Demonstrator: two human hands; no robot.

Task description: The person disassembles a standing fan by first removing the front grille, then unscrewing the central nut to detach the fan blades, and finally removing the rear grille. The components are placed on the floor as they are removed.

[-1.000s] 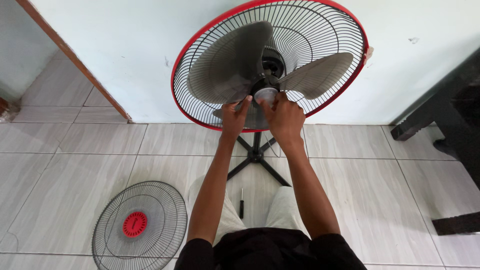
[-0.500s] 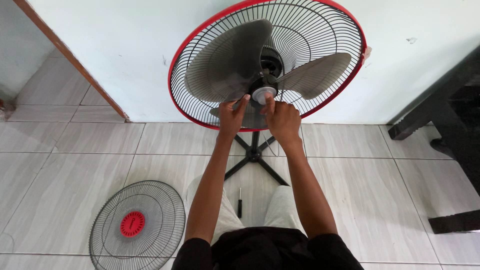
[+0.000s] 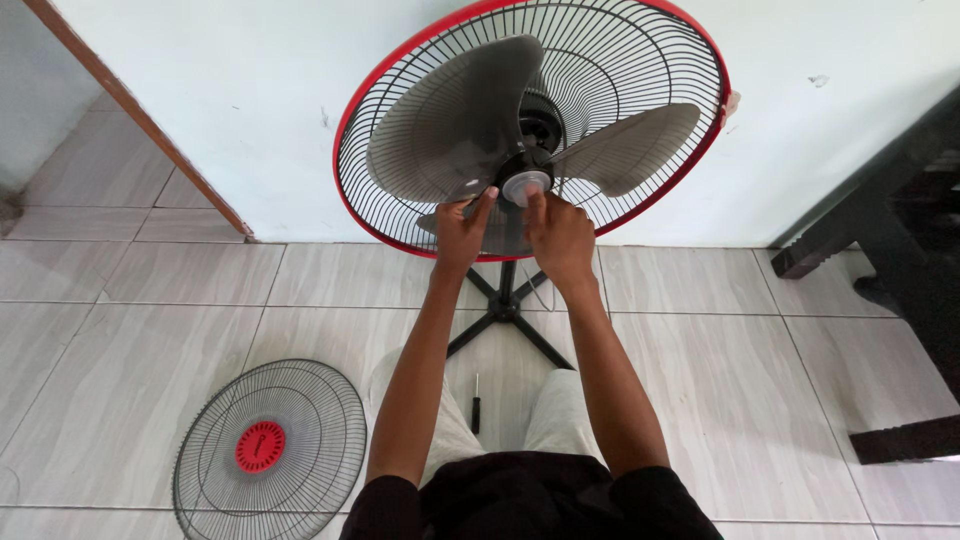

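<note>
Single head camera, looking steeply down, near fan, over floor.

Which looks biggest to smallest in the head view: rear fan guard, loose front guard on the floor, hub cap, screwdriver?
1. rear fan guard
2. front guard
3. screwdriver
4. hub cap, though the last two look close.

The floor is laid with large pale grey tiles with faint streaks, running up to a white wall. A round wire grille with a red disc at its centre lies flat on the tiles at the lower left, and a small screwdriver with a dark handle lies between the person's knees, pointing towards the black cross-shaped fan base, which stands on the tiles close to the wall. At the right edge, dark furniture legs rest on the floor.
</note>
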